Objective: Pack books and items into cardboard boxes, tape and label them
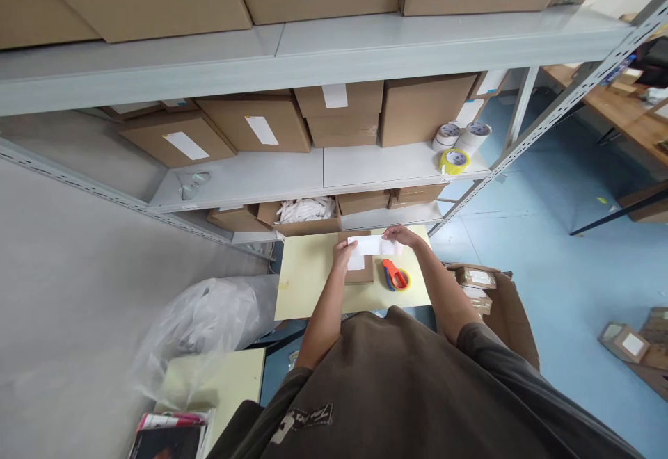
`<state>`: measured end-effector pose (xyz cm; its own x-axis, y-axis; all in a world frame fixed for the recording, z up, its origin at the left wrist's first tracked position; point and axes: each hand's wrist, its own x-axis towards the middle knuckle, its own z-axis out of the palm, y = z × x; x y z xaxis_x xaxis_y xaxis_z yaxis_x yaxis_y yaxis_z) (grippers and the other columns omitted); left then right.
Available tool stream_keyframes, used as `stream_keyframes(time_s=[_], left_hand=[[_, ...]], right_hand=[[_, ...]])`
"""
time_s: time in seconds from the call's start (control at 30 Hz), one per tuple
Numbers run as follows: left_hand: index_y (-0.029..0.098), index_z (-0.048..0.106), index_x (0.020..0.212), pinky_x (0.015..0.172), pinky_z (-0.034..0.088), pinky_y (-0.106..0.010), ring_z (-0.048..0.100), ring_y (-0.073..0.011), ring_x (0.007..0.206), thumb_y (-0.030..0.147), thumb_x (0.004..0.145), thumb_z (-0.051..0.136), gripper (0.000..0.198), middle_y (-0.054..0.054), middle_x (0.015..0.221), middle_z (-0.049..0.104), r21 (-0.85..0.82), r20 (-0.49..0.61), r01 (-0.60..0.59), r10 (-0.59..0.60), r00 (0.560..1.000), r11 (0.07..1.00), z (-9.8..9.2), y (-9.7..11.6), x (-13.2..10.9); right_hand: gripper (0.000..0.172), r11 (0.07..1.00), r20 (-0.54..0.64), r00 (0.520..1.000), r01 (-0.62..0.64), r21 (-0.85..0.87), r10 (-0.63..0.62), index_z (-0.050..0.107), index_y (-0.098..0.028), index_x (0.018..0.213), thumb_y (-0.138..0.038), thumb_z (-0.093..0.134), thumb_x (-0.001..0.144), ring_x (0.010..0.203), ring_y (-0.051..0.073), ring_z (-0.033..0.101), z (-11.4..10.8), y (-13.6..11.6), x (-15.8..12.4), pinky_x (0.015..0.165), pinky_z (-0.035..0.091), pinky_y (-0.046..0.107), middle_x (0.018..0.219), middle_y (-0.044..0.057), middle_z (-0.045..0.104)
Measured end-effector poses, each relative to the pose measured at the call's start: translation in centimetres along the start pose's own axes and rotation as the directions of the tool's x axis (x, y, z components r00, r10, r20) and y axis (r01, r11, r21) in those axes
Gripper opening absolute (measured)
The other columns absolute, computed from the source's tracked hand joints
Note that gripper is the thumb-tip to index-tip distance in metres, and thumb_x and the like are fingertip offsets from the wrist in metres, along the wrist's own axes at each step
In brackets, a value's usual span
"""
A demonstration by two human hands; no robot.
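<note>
A white paper label strip [368, 245] is stretched between my two hands, above the table. My left hand [342, 254] is closed on its left end. My right hand [399, 235] pinches it near the right end. Below the strip lies a flat brown cardboard box [360, 277], partly covered by it, with a white patch on its top. An orange and blue tape dispenser [394, 275] with a yellow-edged tape roll rests on the pale yellow table [307, 285], right of the box.
Grey shelving [250, 184] with cardboard boxes stands ahead. Tape rolls [454, 160] sit on its middle shelf, and a box of white items [307, 210] sits lower. An open carton [514, 313] with small parcels is at right; clear plastic wrap [209, 327] is at left.
</note>
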<state>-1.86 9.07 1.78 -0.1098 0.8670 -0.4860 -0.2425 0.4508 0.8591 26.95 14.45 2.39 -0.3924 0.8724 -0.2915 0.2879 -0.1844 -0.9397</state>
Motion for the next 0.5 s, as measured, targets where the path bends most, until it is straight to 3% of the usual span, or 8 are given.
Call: stream_keyframes(time_s=[0.1,0.17,0.27,0.4,0.5], left_hand=[[0.015,0.082,0.086,0.077,0.057,-0.034,0.073,-0.0254,0.08,0.042,0.051,0.104,0.049,-0.01,0.086,0.079,0.187,0.086,-0.074,0.059,0.995,0.979,-1.4,1.4,0.4],[0.019,0.083,0.092,0.084,0.056,-0.033,0.073,-0.0281,0.093,0.031,0.047,0.105,0.052,-0.012,0.098,0.081,0.352,0.1,-0.198,0.174,0.98,0.915,-1.7,3.0,0.9],[0.023,0.086,0.092,0.085,0.053,-0.031,0.071,-0.0313,0.106,0.024,0.044,0.105,0.052,-0.013,0.108,0.082,0.453,0.218,-0.37,0.302,0.928,0.811,-0.5,5.3,1.8],[0.023,0.079,0.062,0.066,0.046,-0.028,0.065,-0.0226,0.069,0.035,0.05,0.103,0.03,-0.004,0.066,0.073,0.538,0.473,-0.436,0.17,0.865,0.721,2.5,6.9,2.6],[0.021,0.078,0.061,0.06,0.041,-0.028,0.057,-0.0174,0.057,0.044,0.06,0.098,0.03,0.0,0.054,0.065,0.554,0.553,-0.509,0.167,0.817,0.659,3.4,6.9,2.6]], right_hand=[[0.045,0.994,0.052,0.998,0.027,-0.104,-0.022,0.079,-0.021,0.078,-0.065,0.084,0.07,0.068,0.018,0.061,-0.4,-1.0,-0.1,0.066,0.049,0.031,0.074,0.002,0.074],[0.038,0.986,0.075,0.996,0.062,-0.157,-0.05,0.079,-0.022,0.077,-0.06,0.082,0.074,0.071,0.019,0.063,-0.5,-1.7,-0.1,0.068,0.05,0.031,0.078,0.002,0.076],[0.029,0.973,0.083,0.994,0.089,-0.211,-0.073,0.081,-0.023,0.08,-0.052,0.079,0.079,0.073,0.021,0.065,-0.2,-2.8,-0.1,0.069,0.05,0.031,0.081,0.003,0.078],[0.028,0.969,0.083,0.991,0.122,-0.217,-0.107,0.082,-0.023,0.082,-0.05,0.077,0.083,0.074,0.021,0.065,0.5,-3.5,-0.3,0.068,0.05,0.03,0.082,0.003,0.078],[0.033,0.978,0.083,0.992,0.109,-0.18,-0.095,0.081,-0.022,0.084,-0.055,0.078,0.082,0.071,0.019,0.063,0.6,-3.5,-0.5,0.064,0.048,0.029,0.08,0.003,0.076]])
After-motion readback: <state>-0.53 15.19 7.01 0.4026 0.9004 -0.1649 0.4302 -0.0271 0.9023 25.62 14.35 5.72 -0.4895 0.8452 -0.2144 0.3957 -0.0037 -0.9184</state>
